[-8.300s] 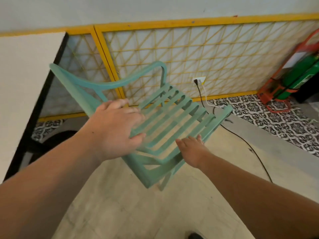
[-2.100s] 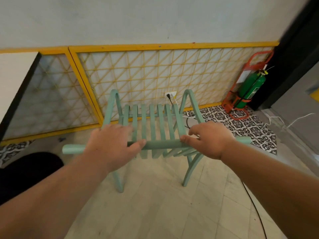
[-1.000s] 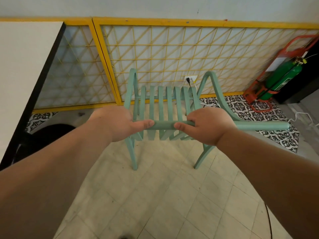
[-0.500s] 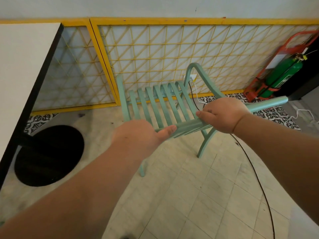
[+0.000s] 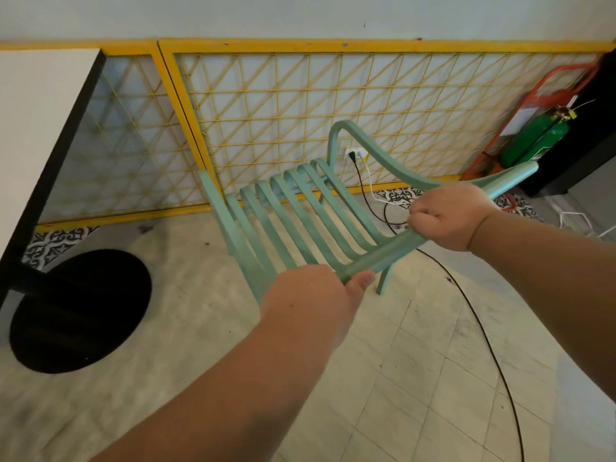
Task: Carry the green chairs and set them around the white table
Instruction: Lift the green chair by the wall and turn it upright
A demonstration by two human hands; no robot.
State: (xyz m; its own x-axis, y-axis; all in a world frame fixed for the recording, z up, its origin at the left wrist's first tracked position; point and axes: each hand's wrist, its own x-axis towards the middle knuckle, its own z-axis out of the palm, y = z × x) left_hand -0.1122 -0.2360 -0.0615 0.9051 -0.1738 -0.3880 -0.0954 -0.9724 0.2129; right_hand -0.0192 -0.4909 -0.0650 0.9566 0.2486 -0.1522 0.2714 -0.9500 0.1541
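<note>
Work looks partway done: the left hand [image 5: 306, 305] and right hand [image 5: 446, 218] both curl tight round the back bar of one green chair [image 5: 300, 211], tipped near the white counter [image 5: 36, 135], not yet set straight, and no other chairs show.

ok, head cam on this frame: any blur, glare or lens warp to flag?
Head view: wide-angle warp curves the floor tiles and slightly bows the yellow rail; the near left forearm and lower-left floor look soft, green chair slats sharp; light flat, no glare; black table base shows no detail.
</note>
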